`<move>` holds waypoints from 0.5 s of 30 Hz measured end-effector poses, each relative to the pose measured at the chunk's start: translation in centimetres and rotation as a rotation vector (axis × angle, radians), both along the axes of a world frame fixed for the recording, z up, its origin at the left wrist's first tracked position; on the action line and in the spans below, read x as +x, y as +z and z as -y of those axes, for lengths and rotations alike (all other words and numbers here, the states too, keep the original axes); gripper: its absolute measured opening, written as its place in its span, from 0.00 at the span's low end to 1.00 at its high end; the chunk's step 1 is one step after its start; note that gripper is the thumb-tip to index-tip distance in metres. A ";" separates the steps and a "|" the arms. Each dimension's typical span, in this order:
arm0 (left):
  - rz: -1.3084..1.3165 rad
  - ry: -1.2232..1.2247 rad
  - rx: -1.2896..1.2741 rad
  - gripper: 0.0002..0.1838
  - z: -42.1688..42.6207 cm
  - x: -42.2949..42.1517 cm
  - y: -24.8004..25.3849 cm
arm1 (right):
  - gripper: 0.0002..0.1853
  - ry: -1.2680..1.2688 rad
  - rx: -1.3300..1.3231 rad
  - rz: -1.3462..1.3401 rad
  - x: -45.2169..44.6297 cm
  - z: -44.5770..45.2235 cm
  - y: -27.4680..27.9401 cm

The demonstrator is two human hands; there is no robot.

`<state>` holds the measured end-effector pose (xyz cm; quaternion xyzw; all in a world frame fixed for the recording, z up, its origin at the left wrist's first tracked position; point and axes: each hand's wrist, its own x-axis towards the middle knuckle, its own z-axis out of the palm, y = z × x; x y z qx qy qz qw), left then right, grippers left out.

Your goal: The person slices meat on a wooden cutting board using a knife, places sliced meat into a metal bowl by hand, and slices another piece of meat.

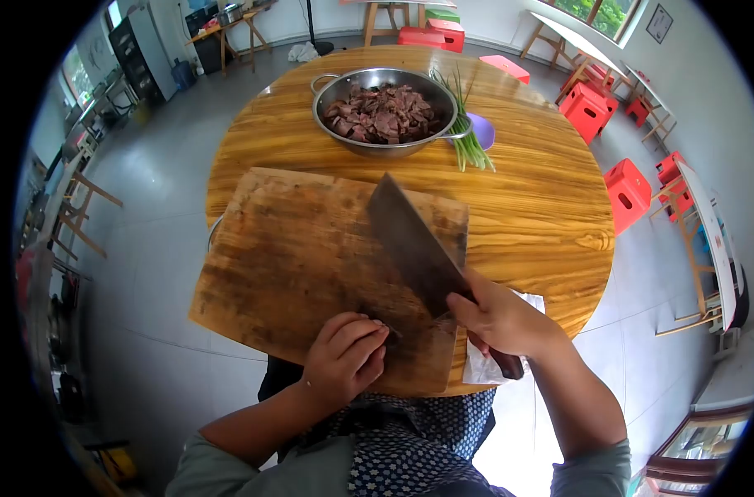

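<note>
In my right hand is a cleaver, its broad dark blade tilted over the right side of the wooden cutting board. My left hand rests near the board's front edge, fingers curled together. Whatever lies under those fingers is hidden; a small dark patch shows beside the fingertips. Behind the board stands a two-handled metal bowl full of sliced dark red meat. Green onions lie against the bowl's right side, partly over a purple dish.
The round wooden table carries all of this. A white cloth lies under my right wrist at the table's edge. Red stools and white-topped tables stand to the right. Shelves with kitchenware line the left wall.
</note>
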<state>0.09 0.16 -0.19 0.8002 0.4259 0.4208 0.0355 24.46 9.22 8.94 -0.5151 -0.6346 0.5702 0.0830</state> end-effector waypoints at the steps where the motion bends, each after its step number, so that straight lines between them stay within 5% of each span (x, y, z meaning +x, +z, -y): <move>1: 0.006 -0.007 -0.003 0.18 0.0 0.0 0.1 | 0.11 -0.002 0.000 -0.007 0.0 0.9 1.7; 3: 0.014 -0.007 -0.015 0.18 0.0 0.0 -0.1 | 0.17 0.007 0.017 0.203 0.1 2.7 5.2; 6: -0.007 -0.005 -0.043 0.18 0.1 -0.1 -0.2 | 0.12 0.089 0.365 0.184 1.0 7.0 4.4; 15: -0.038 -0.009 -0.082 0.17 0.1 -0.4 -0.6 | 0.12 0.247 0.306 0.212 -0.1 9.0 4.5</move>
